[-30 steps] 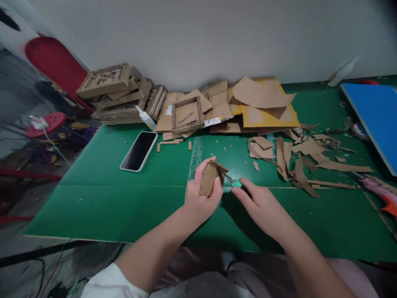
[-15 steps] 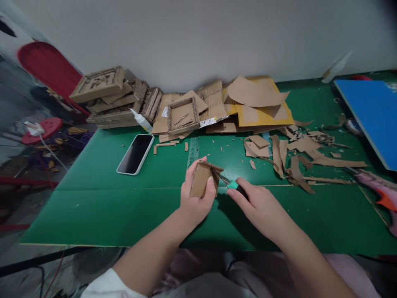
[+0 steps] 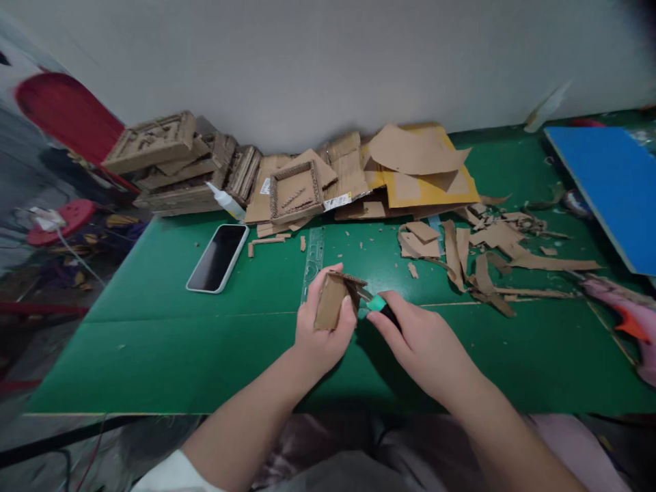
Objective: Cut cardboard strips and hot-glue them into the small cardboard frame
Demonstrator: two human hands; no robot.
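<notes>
My left hand (image 3: 320, 338) is wrapped round a small folded cardboard piece (image 3: 331, 302), its thumb pressed on the front face. In my right hand (image 3: 423, 342) is a cutter with a teal and black handle (image 3: 378, 303). The cutter's blade points left and meets the right side of the cardboard piece under its top flap; its tip is hidden. A clear ruler (image 3: 313, 258) lies on the green table just behind my left hand.
Left of the hands lies a phone (image 3: 218, 258). Behind are a glue bottle (image 3: 226, 201), stacked cardboard trays (image 3: 154, 142) and a shallow cardboard tray (image 3: 296, 191). Scraps (image 3: 492, 236), a blue board (image 3: 605, 184) and a pink glue gun (image 3: 618, 311) are to the right.
The view has shifted slightly, so the table items appear further left. The cutter has moved closer in to the cardboard piece, and less of its blade shows. Both grips are unchanged.
</notes>
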